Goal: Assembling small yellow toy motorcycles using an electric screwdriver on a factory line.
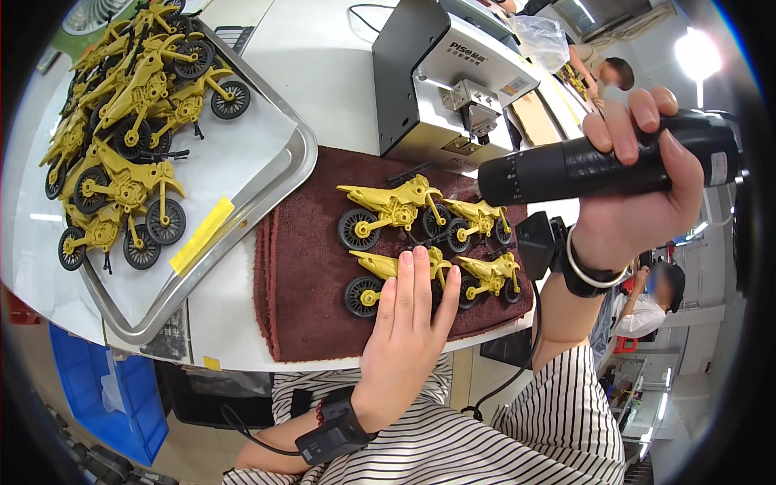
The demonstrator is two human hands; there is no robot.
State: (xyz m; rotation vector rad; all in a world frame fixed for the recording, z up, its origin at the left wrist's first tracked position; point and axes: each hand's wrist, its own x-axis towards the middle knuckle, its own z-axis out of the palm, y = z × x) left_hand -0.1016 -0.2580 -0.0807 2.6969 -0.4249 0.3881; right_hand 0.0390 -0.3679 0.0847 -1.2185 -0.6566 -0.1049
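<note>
My left hand [404,343] lies flat, fingers stretched out, over the front-left yellow toy motorcycle [373,263] and hides part of it. My right hand [643,182] is wrapped round a black electric screwdriver [537,172] held nearly level. Its tip points left, above the rear toys; whether it touches one I cannot tell. Behind the left hand's toy lies another yellow motorcycle [396,208] with black wheels. Two more, a rear-right one [480,213] and a front-right one [490,275], lie beside these. All rest on a folded brown cloth [305,311].
A metal tray [305,149] at the left carries a heap of similar yellow motorcycles [129,182]. Just beyond the cloth stands a black-and-silver screw-feeding machine [436,73]. A blue bin [105,388] sits below the table's left side. Other people are in the background at right.
</note>
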